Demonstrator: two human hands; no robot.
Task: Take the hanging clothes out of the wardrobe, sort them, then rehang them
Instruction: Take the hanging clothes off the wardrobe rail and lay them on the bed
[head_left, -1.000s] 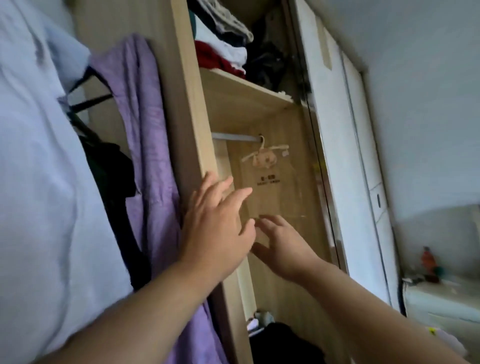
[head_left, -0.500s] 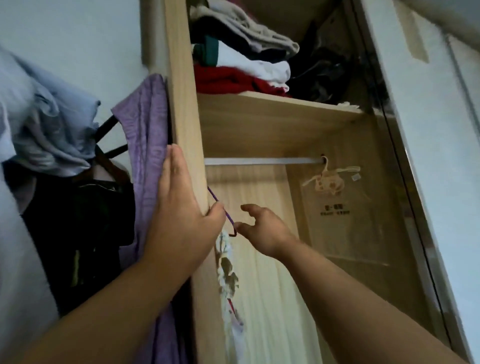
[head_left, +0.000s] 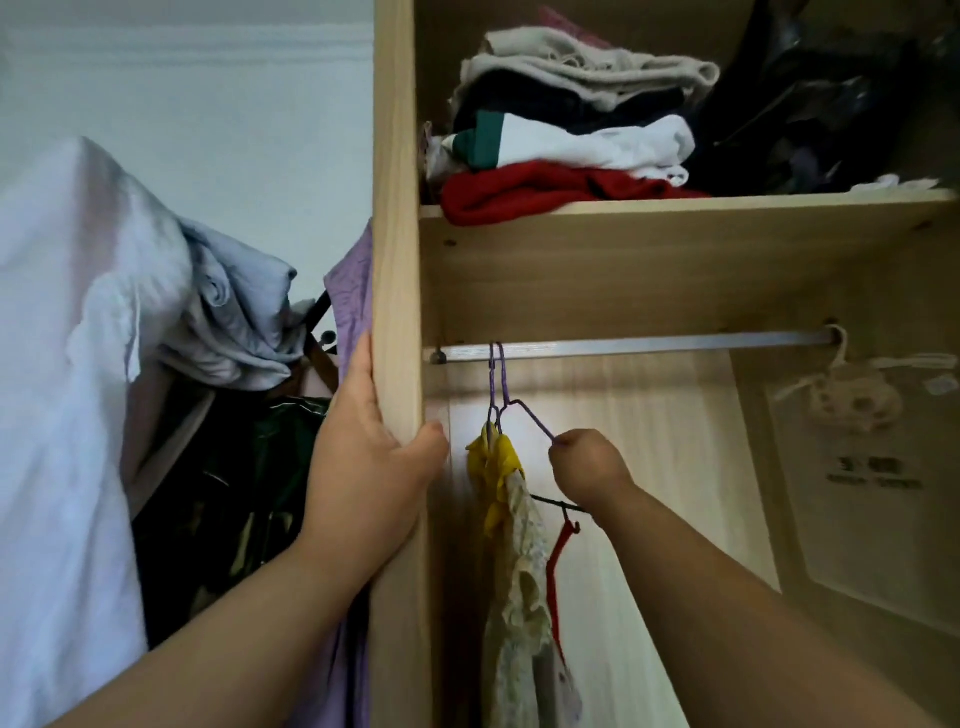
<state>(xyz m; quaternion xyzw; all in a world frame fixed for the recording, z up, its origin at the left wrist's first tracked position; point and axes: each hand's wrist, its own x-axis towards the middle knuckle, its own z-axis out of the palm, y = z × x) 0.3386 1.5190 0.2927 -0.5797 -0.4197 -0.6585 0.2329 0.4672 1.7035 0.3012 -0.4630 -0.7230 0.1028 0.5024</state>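
While the left hand is bracing on the light wood wardrobe side panel, flat fingers on the outer face and thumb hooking round the front edge, the right hand is pinching the sloping arm of a thin purple wire hanger, fingers clamping tight on the wire. The hanger's hook is sitting over the silver metal rail at the far left end, beside a second purple hook. A soft yellow garment and a cream lace garment are hanging below, bunching against each other. A red plastic hanger is dangling just under the right wrist; cannot tell what it is hanging from.

Handling call: the load is looking light, but the wire is looking thin and springy, so it is likely flexing under a pull on the arm. Better hold is probably at the neck below the hook, lifting straight up off the rail. Lace is likely snagging on neighbouring hooks, so separating the two first is looking wise. Yellow fabric is looking slippery enough to slide off a tilted arm.

Folded clothes are sitting on the wooden shelf above, not part of this step.
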